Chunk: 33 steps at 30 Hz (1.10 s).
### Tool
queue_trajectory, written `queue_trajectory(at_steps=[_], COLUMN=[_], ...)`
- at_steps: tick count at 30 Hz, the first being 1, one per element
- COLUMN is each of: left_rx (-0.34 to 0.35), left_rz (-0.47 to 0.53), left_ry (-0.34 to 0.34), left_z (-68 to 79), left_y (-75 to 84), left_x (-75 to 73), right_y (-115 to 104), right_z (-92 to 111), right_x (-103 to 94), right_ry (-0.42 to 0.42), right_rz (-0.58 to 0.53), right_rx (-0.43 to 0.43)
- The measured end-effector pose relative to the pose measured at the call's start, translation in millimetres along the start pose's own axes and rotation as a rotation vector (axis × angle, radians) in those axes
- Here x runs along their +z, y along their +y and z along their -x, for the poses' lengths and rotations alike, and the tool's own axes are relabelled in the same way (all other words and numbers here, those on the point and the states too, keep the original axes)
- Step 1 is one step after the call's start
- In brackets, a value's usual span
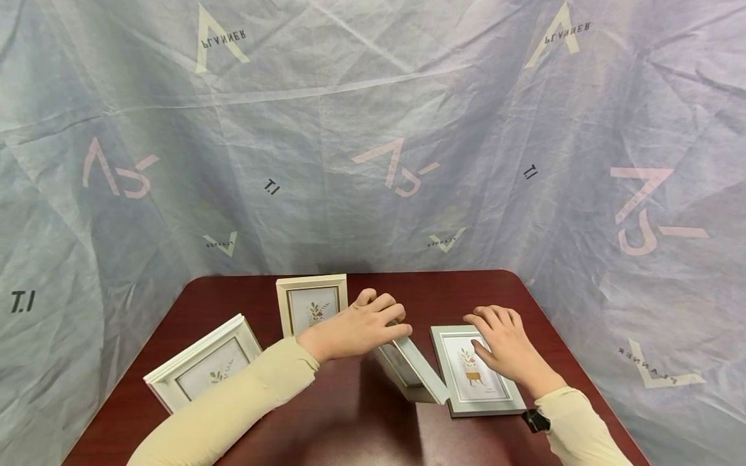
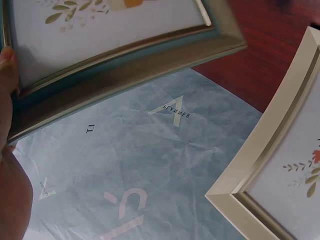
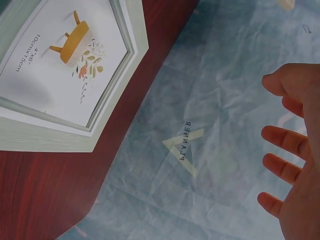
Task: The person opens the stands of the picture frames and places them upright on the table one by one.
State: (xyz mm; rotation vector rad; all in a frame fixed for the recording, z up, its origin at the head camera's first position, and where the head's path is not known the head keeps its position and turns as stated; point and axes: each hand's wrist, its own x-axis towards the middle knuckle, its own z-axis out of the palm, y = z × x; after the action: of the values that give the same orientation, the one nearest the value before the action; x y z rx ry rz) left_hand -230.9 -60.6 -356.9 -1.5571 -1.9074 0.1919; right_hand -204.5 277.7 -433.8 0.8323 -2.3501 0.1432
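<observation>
My left hand [image 1: 364,323] grips the upper edge of a picture frame [image 1: 410,372], which stands tilted at the middle of the table. In the left wrist view that picture frame [image 2: 135,62] shows a teal and gold-brown border, with thumb and fingers at its edge. My right hand [image 1: 504,343] hovers over a pale green picture frame [image 1: 486,409] that lies face up on the right. Seen from the right wrist, its fingers [image 3: 282,137] are spread and loosely bent with nothing between them, apart from the green picture frame [image 3: 117,107].
A cream picture frame [image 1: 311,283] stands at the back, partly behind my left hand. Another white picture frame [image 1: 195,353] leans at the left, partly covered by my left sleeve. Grey printed cloth [image 1: 326,194] hangs around the dark red table [image 1: 454,291].
</observation>
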Motion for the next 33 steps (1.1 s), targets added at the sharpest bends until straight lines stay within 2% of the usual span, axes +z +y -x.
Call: queue_trajectory(at_steps=[5, 14, 20, 23, 30, 33], left_rx=[0.029, 0.068, 0.108, 0.148, 0.236, 0.270], left_rz=[-0.039, -0.019, -0.047, -0.066, -0.155, -0.180], left_ry=[0.011, 0.064, 0.095, 0.137, 0.295, 0.338], left_z=[-0.4, 1.1, 3.5, 4.0, 2.4, 1.2], left_y=[-1.3, -3.7, -4.9, -4.6, -4.2, -5.1], left_x=[-2.3, -6.3, -8.2, -8.3, -6.8, -7.0], right_y=[-1.6, -4.4, -6.5, -8.1, -12.3, -14.3], right_z=[-1.0, -4.7, -6.6, -7.7, -10.9, -12.7], right_x=[0.5, 2.2, 2.5, 1.9, 0.9, -0.4], right_ry=[-0.004, 0.000, 0.002, 0.002, -0.007, -0.010], right_rz=[-0.001, 0.002, 0.002, -0.002, -0.020, -0.026], right_rx=[-0.004, -0.028, -0.044, -0.050, -0.056, -0.066])
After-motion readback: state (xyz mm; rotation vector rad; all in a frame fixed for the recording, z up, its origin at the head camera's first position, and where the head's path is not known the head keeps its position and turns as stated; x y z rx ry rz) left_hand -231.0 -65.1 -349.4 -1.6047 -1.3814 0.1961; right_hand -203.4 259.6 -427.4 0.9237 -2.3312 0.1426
